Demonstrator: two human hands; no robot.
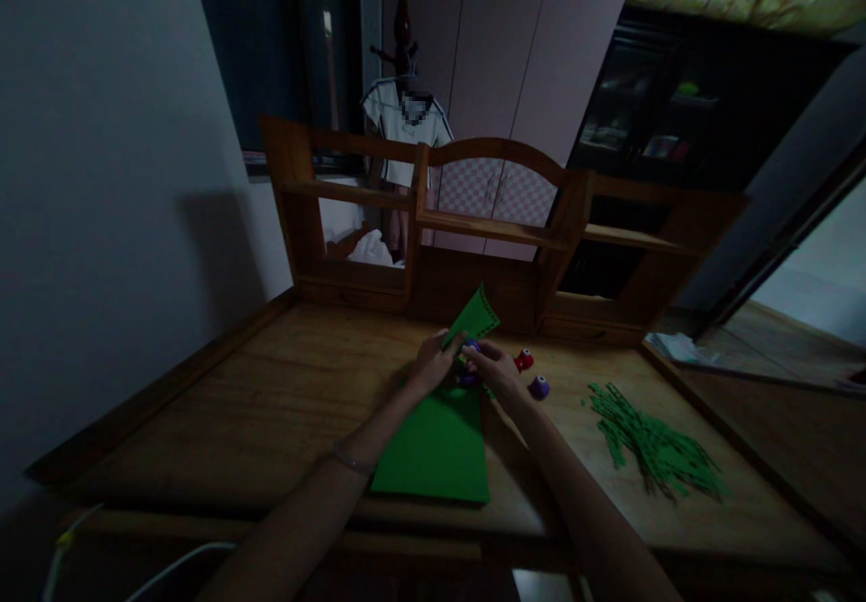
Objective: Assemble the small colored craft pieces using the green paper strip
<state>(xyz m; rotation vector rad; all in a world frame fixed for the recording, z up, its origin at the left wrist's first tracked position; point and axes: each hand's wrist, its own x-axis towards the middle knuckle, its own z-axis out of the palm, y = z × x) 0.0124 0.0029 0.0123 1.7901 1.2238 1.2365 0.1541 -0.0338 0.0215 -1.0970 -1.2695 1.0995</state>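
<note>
My left hand is closed on a piece of green paper, which stands tilted up with a row of small cut-outs along its far right edge. Close beside it, the fingers of my right hand are closed around a small purple craft punch, partly hidden by the fingers. Below both hands lies a stack of green paper, flat on the wooden desk. Just right of my right hand are a red craft punch and another purple craft punch.
A loose pile of green paper strips lies on the right of the wooden desk. A wooden shelf unit rises along the back edge. White cables hang at the lower left. The room is dim.
</note>
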